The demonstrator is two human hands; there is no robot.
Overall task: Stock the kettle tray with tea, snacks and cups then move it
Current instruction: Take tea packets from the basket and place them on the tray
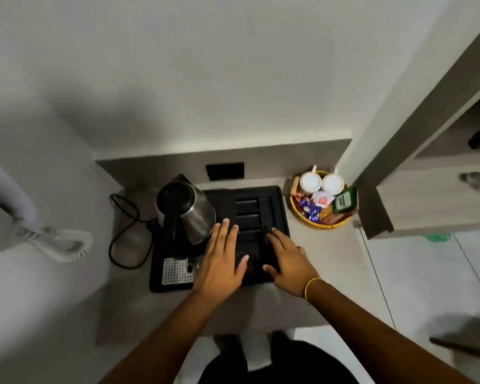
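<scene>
Over the black kettle tray [277, 200] on the desk [330, 253], left hand [222, 261] and right hand [286, 256] hover flat, each grip wide, holding nothing. Cups [311, 182] and snacks wait in the basket [297, 214] alongside. Reaching across could knock the kettle [189, 209]; its cord [122, 236] may snag when moved.

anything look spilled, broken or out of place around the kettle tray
Nothing looks spilled or broken. The kettle stands upright on the black tray, whose compartments are empty. The two cups and the snack packets sit together in the yellow basket beside it. The power cord loops loosely.
</scene>
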